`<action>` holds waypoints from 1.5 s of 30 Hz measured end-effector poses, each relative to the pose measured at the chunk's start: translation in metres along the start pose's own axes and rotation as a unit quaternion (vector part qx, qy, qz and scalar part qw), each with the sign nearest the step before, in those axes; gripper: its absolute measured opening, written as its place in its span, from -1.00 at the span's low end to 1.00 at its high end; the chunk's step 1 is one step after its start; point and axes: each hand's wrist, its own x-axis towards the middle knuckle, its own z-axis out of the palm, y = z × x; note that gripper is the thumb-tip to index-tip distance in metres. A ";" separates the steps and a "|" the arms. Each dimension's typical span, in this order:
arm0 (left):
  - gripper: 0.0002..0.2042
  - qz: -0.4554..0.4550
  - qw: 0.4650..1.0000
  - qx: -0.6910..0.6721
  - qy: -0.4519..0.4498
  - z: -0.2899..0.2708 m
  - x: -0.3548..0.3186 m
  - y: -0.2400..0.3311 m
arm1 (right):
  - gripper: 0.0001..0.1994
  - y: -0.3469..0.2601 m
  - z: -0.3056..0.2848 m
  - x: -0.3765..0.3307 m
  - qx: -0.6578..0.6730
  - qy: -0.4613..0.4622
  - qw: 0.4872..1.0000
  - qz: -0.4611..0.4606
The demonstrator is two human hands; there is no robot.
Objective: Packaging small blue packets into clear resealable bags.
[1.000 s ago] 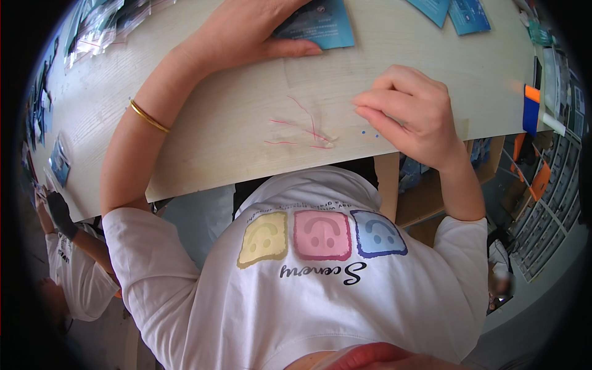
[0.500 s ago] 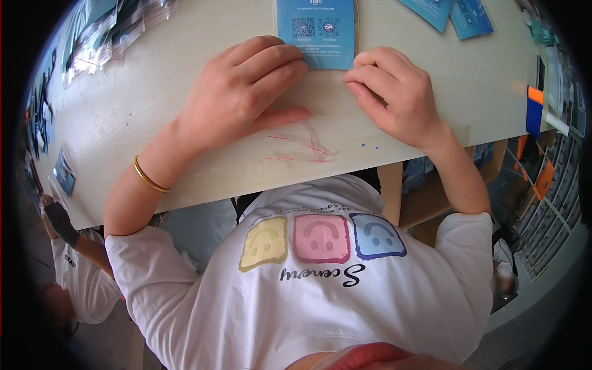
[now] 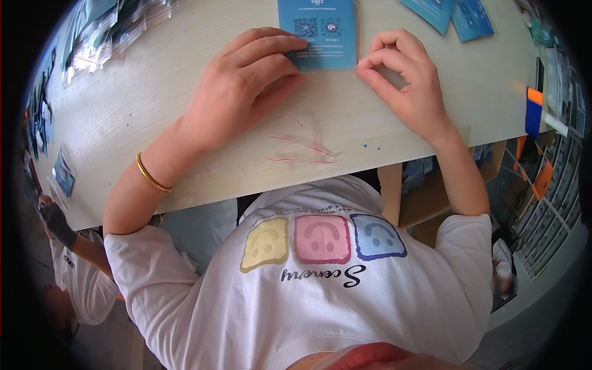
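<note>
A flat blue printed packet (image 3: 327, 54) in a clear plastic sleeve lies at the far middle of the table. My left hand (image 3: 250, 80) is at its lower left corner, fingers bent over the edge and the thumb drawn up close under the index finger. At the lower right corner, my right hand (image 3: 404, 80) pinches the sleeve's edge between thumb and fingertips. Between my hands and the table's front edge lie thin clear plastic strips (image 3: 302, 148) with red lines. Two small blue dots (image 3: 372, 147) show on the tabletop to their right.
Clear bags with red seal lines (image 3: 117, 37) pile up at the far left. More blue packets (image 3: 472, 18) lie at the far right. An open cardboard box (image 3: 425, 191) is below the table's front edge. Another person's gloved hand (image 3: 58, 225) is at the left.
My left thumb has closed up toward the index finger, away from the plastic strips. My right hand has shifted slightly right and away from me, at the packet's corner.
</note>
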 end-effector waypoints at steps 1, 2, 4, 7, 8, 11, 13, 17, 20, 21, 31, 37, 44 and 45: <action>-0.82 -0.016 1.000 -0.007 -0.012 -0.001 0.000 0.000 | -0.87 -0.001 0.001 0.001 0.014 0.007 1.000 0.012; -0.77 -0.032 0.999 -0.014 -0.025 -0.002 0.000 -0.001 | -0.87 -0.002 0.002 0.002 0.015 0.006 1.000 0.011; -0.70 -0.067 0.996 -0.038 -0.033 -0.005 -0.001 0.001 | -0.90 -0.008 0.002 0.004 0.019 0.008 0.998 0.058; -0.54 -0.045 0.996 -0.047 -0.060 -0.013 -0.001 -0.003 | -0.89 -0.009 0.003 0.005 0.015 0.009 0.997 0.076; -0.47 0.012 0.996 -0.032 -0.078 -0.015 -0.001 -0.005 | -0.89 -0.010 0.003 0.005 0.015 0.009 0.997 0.076; -0.42 0.060 0.988 0.045 -0.133 -0.014 -0.002 -0.008 | -0.90 -0.010 0.002 0.005 0.015 0.004 0.996 0.093; -0.43 0.051 0.989 0.046 -0.133 -0.011 -0.003 -0.007 | -0.90 -0.011 -0.001 0.004 0.013 -0.003 0.994 0.112; -0.45 0.037 0.989 0.042 -0.137 -0.009 -0.004 -0.006 | -0.90 -0.010 -0.002 0.003 0.004 -0.007 0.994 0.113; -0.46 0.043 0.989 0.045 -0.132 -0.007 -0.003 -0.006 | -0.89 -0.009 -0.003 0.003 0.003 -0.012 0.993 0.118; -0.46 0.043 0.989 0.045 -0.132 -0.007 -0.003 -0.006 | -0.88 -0.009 -0.004 0.003 0.002 -0.014 0.993 0.119; -0.48 0.047 0.990 0.047 -0.128 -0.006 -0.006 -0.007 | -0.79 -0.012 -0.005 0.008 -0.026 -0.041 0.988 0.147; -0.49 0.056 0.989 0.054 -0.129 -0.008 -0.005 -0.010 | -0.82 0.012 -0.024 0.008 -0.183 0.059 0.973 0.129; -0.53 0.047 0.995 0.089 -0.027 -0.028 0.006 -0.013 | -0.53 -0.022 -0.002 0.002 -0.229 -0.101 0.965 -0.076; -0.59 0.061 0.985 0.161 0.024 -0.043 0.009 -0.028 | -0.53 -0.013 -0.007 -0.001 -0.263 -0.075 0.961 -0.047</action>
